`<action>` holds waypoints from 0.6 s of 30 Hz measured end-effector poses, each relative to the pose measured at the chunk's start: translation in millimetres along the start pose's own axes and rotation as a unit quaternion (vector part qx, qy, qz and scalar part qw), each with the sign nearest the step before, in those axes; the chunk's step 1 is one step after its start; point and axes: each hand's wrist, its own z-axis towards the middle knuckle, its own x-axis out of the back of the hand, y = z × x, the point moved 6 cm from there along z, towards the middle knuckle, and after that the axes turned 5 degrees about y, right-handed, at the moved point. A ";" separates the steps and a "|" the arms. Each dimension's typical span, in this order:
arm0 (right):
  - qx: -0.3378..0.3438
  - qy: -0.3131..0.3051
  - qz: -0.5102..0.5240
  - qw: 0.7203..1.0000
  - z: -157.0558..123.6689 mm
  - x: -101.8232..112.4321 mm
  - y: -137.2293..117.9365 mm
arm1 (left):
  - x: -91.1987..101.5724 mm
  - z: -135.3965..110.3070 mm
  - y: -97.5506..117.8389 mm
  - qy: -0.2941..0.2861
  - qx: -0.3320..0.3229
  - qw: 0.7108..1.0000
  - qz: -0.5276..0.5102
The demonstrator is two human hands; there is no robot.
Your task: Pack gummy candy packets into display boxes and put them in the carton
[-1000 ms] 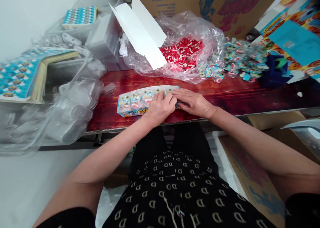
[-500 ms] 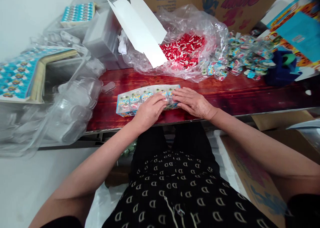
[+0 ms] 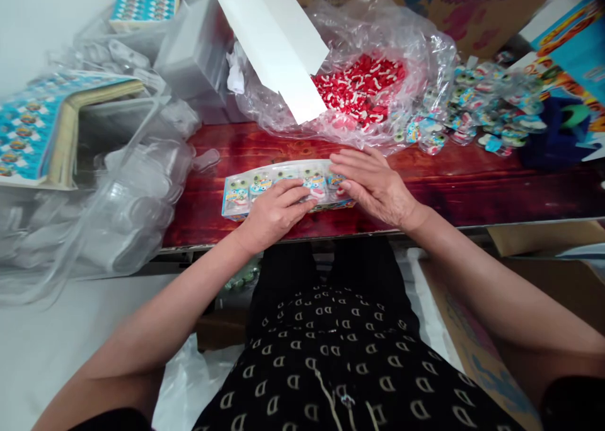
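Observation:
A long shallow display box (image 3: 234, 215), blue and printed, lies on the red table near its front edge. In it stands a row of clear plastic packs (image 3: 236, 193) with blue-and-white labels and greenish tops. My left hand (image 3: 276, 212) rests across the middle of the row, fingers stretched out over the packs. At the box's right end is my right hand (image 3: 378, 188), its fingers extended and laid against the end and the last pack. Neither hand is closed around anything. The packs under my fingers are partly hidden.
Behind the box, a clear bag (image 3: 425, 40) holds red-and-white pieces (image 3: 359, 87), with a folded white carton (image 3: 271, 53) leaning over it. More filled packs (image 3: 496, 103) are heaped right. At left lie clear plastic containers (image 3: 137, 191) and blue printed card stacks (image 3: 28, 128).
My right hand has lifted slightly and its fingers have spread a little at the box's right end. My left hand has slid slightly left along the packs. The camera view has shifted.

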 end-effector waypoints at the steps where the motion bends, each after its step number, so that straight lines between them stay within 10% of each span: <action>1: -0.003 -0.003 -0.003 1.000 5.9 -2.5 2.3 | 0.3 0.2 0.4 0.002 0.000 1.000 -0.003; 9: -0.043 -0.084 0.019 0.995 3.9 -35.3 48.1 | -2.7 0.6 -2.3 -0.012 0.002 1.000 0.018; 18: -0.089 -0.041 0.037 0.995 -0.9 -26.5 34.1 | -1.2 2.1 1.8 -0.026 0.007 0.999 0.029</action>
